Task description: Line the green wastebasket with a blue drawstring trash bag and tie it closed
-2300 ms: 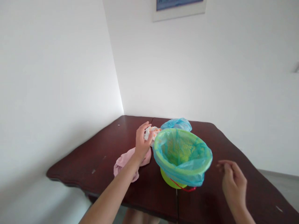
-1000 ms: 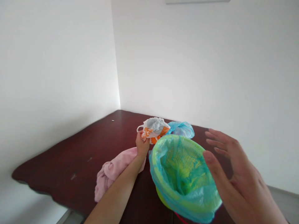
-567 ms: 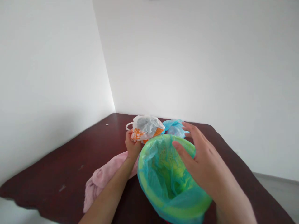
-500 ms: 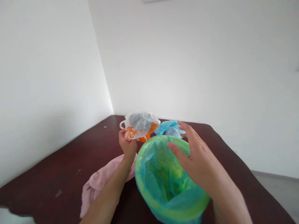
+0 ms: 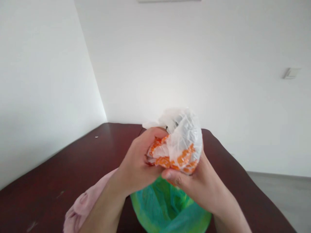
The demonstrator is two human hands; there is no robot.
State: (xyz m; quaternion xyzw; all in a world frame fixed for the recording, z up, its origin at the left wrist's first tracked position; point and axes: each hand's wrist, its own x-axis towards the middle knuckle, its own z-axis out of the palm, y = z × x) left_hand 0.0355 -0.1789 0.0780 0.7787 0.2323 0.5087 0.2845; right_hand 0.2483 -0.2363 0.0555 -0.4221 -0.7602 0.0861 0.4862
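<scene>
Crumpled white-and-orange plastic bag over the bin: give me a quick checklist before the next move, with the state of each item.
1. Crumpled white-and-orange plastic bag held: ok, the left hand and the right hand both clasp it.
2. Bag clear of the dark red wooden table: ok, it is held up in the air.
3. Green bin lined with a blue plastic bag under the hands: ok, its mouth sits directly below them.
4. Liner over the bin rim: cannot tell, the arms hide most of the rim.
5. Pink cloth clear of the bin: ok, it lies to the left on the table.
6. Contents of the held bag: cannot tell.
</scene>
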